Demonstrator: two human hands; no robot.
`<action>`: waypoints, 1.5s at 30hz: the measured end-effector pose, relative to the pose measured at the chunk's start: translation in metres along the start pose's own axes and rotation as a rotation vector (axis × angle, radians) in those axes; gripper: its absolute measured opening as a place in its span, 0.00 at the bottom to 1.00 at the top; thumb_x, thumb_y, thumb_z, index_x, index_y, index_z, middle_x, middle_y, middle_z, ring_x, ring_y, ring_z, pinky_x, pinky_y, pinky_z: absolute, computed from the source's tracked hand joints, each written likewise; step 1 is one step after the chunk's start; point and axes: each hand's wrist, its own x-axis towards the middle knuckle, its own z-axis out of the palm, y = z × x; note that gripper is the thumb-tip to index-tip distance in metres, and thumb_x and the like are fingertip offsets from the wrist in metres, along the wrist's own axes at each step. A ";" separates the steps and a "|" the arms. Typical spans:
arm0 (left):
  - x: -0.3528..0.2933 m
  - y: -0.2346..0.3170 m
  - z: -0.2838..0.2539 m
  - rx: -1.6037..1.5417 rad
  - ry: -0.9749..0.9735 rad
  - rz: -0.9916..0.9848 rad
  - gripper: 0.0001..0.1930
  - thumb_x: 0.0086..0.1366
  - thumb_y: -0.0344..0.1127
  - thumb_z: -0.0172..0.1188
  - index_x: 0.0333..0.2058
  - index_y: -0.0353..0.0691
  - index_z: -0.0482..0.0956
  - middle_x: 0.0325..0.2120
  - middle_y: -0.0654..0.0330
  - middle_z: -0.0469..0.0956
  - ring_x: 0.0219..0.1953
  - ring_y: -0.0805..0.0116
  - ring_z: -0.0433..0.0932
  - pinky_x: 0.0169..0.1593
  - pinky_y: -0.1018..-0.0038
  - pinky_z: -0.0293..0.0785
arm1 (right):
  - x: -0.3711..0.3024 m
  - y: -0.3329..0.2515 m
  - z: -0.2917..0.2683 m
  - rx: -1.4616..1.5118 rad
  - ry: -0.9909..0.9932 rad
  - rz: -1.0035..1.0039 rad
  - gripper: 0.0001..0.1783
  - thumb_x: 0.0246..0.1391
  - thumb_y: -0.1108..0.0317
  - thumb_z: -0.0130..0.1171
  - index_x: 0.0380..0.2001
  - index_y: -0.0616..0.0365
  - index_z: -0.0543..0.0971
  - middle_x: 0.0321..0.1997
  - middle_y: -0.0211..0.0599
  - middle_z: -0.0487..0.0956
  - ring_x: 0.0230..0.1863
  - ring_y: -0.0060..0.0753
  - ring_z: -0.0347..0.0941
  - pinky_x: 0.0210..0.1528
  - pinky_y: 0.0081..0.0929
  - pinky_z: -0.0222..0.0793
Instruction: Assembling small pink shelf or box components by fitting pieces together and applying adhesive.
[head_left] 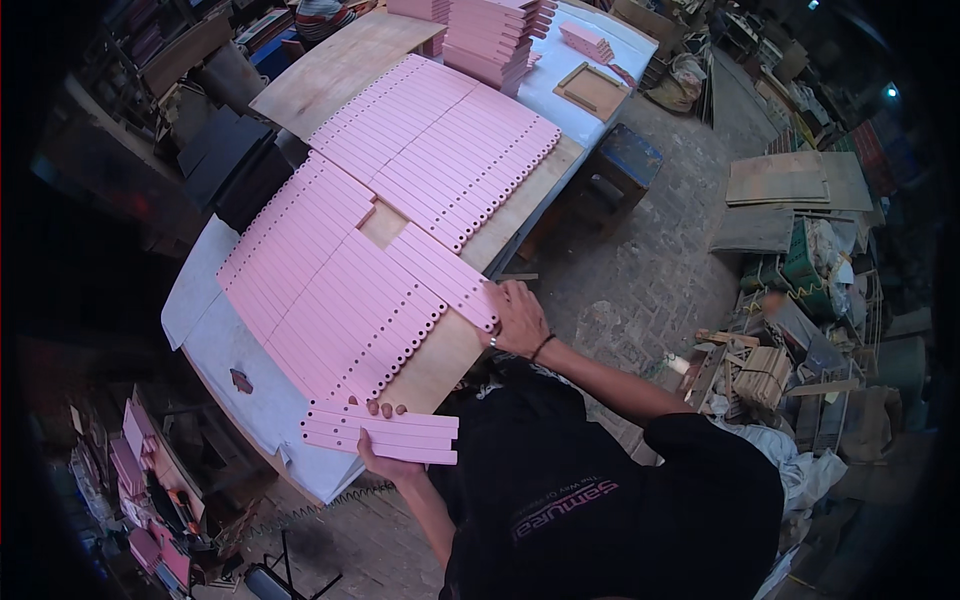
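Pink slats with rounded, holed ends lie side by side on a board (435,358), forming a near block (310,270) and a far block (440,140). My right hand (520,318) is closed on the ends of a few slats (445,272) that stick out to the right of the near block. Beyond their far ends, a rectangular gap (383,225) shows bare wood. Off the near edge of the board, my left hand (388,458) grips a small bundle of pink slats (425,430), its fingers wrapped around them.
Tall stacks of pink slats (485,50) stand at the table's far end, beside a small wooden tray (592,92). A plywood sheet (345,75) lies at far left. A blue stool (628,155) stands by the right edge; boards (780,180) and scrap lie further right.
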 end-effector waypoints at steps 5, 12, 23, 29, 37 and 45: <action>0.002 -0.002 0.001 0.005 0.008 -0.017 0.31 0.63 0.41 0.48 0.64 0.40 0.58 0.41 0.58 0.66 0.42 0.64 0.67 0.50 0.61 0.69 | -0.014 -0.017 -0.013 -0.080 -0.062 0.082 0.49 0.41 0.49 0.66 0.65 0.60 0.62 0.49 0.48 0.68 0.49 0.50 0.65 0.47 0.43 0.64; 0.004 -0.008 0.011 -0.030 -0.038 -0.059 0.31 0.64 0.40 0.49 0.64 0.39 0.57 0.41 0.55 0.65 0.42 0.62 0.66 0.50 0.58 0.68 | 0.006 -0.024 -0.018 -0.103 -0.063 0.193 0.49 0.41 0.48 0.68 0.64 0.61 0.62 0.48 0.48 0.71 0.50 0.52 0.65 0.53 0.46 0.63; 0.033 -0.029 0.020 -0.277 -0.174 -0.065 0.43 0.64 0.71 0.47 0.65 0.41 0.57 0.40 0.58 0.68 0.41 0.63 0.67 0.47 0.60 0.70 | -0.017 -0.040 -0.082 0.488 -0.180 0.304 0.50 0.44 0.55 0.74 0.67 0.59 0.62 0.52 0.45 0.74 0.49 0.33 0.72 0.48 0.30 0.70; 0.044 -0.013 0.023 -0.335 -0.305 -0.198 0.50 0.61 0.78 0.40 0.64 0.37 0.60 0.41 0.55 0.70 0.42 0.61 0.70 0.47 0.58 0.72 | 0.035 -0.062 -0.112 0.896 -0.401 0.071 0.52 0.40 0.52 0.74 0.66 0.62 0.63 0.52 0.43 0.73 0.52 0.35 0.71 0.55 0.33 0.67; 0.013 -0.010 0.009 -0.210 -0.089 -0.448 0.43 0.68 0.69 0.43 0.64 0.33 0.62 0.57 0.48 0.72 0.56 0.57 0.75 0.61 0.62 0.72 | 0.172 -0.133 -0.145 0.177 -0.710 -1.611 0.42 0.45 0.46 0.62 0.63 0.52 0.69 0.57 0.34 0.73 0.51 0.43 0.69 0.52 0.37 0.66; -0.078 -0.046 0.044 -0.222 -0.406 -0.394 0.47 0.66 0.72 0.38 0.66 0.33 0.57 0.58 0.36 0.68 0.56 0.39 0.74 0.60 0.52 0.71 | 0.151 -0.225 -0.081 0.366 -0.917 -2.546 0.43 0.45 0.53 0.58 0.66 0.53 0.65 0.55 0.31 0.72 0.54 0.36 0.68 0.56 0.33 0.65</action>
